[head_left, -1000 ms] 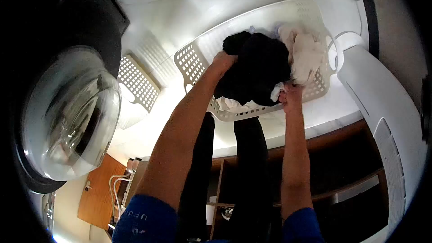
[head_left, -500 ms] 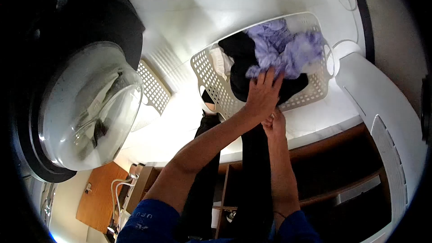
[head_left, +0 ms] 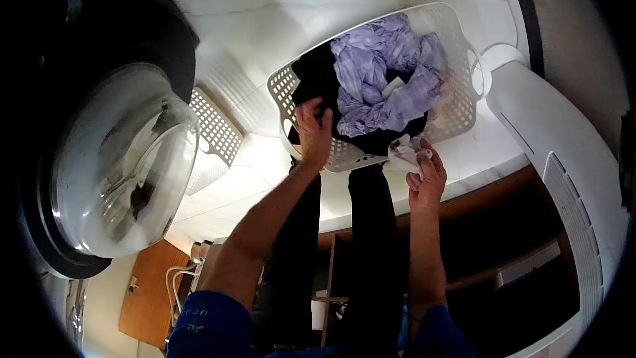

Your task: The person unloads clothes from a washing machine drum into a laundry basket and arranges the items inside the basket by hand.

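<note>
A pale perforated laundry basket (head_left: 457, 119) holds a crumpled lavender cloth (head_left: 361, 69) on top of black clothing (head_left: 311, 76). Over the basket's near left side, my left hand (head_left: 315, 134) has its fingers apart, slightly blurred, beside the black clothing. Between the fingertips of my right hand (head_left: 429, 182) is a small white cloth (head_left: 405, 156) with dark marks, pinched at the basket's near rim. A bit of white (head_left: 393, 87) shows among the lavender folds.
To the left, a washing machine's round glass door (head_left: 126, 166) stands ajar. A second perforated basket (head_left: 215, 126) sits beside it on the white tiled floor (head_left: 245, 169). A curved white appliance (head_left: 550, 132) borders the right, and dark wooden shelving (head_left: 503, 225) lies nearer me.
My left hand has left the lavender cloth and moved left. The lavender cloth lies further left and more spread out. My right hand has shifted right, and the white cloth now shows in it.
</note>
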`<action>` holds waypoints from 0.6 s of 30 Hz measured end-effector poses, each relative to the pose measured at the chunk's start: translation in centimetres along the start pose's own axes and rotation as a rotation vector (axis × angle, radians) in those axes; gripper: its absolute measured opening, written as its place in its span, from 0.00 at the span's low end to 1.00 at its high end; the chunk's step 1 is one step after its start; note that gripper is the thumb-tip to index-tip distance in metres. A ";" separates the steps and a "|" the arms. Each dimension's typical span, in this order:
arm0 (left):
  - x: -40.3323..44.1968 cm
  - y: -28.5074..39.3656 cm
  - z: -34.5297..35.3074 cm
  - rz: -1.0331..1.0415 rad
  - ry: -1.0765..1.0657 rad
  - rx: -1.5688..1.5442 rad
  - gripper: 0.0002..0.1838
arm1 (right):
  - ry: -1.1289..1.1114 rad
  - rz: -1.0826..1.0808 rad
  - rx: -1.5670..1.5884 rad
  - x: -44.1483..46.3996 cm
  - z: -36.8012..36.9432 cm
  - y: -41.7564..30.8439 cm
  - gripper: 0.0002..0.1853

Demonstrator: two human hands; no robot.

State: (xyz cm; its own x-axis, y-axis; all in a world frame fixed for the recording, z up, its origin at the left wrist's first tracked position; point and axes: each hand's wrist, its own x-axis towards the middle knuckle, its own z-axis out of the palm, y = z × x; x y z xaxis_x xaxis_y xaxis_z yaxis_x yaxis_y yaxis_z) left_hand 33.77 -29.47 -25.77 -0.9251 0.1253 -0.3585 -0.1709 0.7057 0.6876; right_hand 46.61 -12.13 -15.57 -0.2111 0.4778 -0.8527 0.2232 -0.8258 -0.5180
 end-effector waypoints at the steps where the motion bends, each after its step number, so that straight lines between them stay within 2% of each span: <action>1: 1.2 0.7 -0.1 -0.079 -0.019 -0.143 0.16 | 0.004 -0.036 -0.046 -0.2 0.4 -0.2 0.20; 3: 3.2 2.8 0.0 0.185 0.017 -0.109 0.18 | -0.066 -0.115 -0.181 -0.2 1.0 -0.2 0.25; 5: 4.2 5.3 1.3 0.430 -0.241 0.035 0.18 | -0.180 -0.252 -0.302 0.6 1.8 0.2 0.27; 6: 3.9 6.1 2.2 0.548 -0.375 0.109 0.19 | -0.290 -0.354 -0.479 1.9 1.7 0.6 0.29; 9: 0.4 6.8 4.4 0.729 -0.711 0.484 0.17 | -0.220 -0.344 -1.192 4.8 2.8 0.4 0.29; 10: -0.4 6.6 4.6 0.710 -0.716 0.447 0.16 | -0.158 -0.345 -1.307 6.1 1.8 1.0 0.29; 13: -1.9 5.9 4.6 0.696 -0.734 0.393 0.16 | -0.049 -0.553 -1.541 8.6 -3.0 2.3 0.29; 15: -2.2 4.9 4.0 0.737 -0.742 0.427 0.16 | -0.038 -0.386 -1.411 8.1 -4.3 1.9 0.30; 16: -2.4 3.9 4.1 0.791 -0.675 0.377 0.17 | -0.030 -0.304 -1.344 7.5 -4.5 1.4 0.30; 18: -1.7 2.0 3.9 0.814 -0.701 0.392 0.13 | -0.013 -0.257 -1.296 5.5 -3.9 1.0 0.30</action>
State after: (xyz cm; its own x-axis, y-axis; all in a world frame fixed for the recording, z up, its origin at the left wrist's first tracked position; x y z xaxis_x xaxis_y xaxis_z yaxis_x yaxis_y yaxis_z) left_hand 36.29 -25.54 -26.28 -0.2988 0.9195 -0.2553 0.6237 0.3907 0.6771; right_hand 49.37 -9.15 -21.08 -0.3915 0.5676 -0.7242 0.9168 0.1737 -0.3595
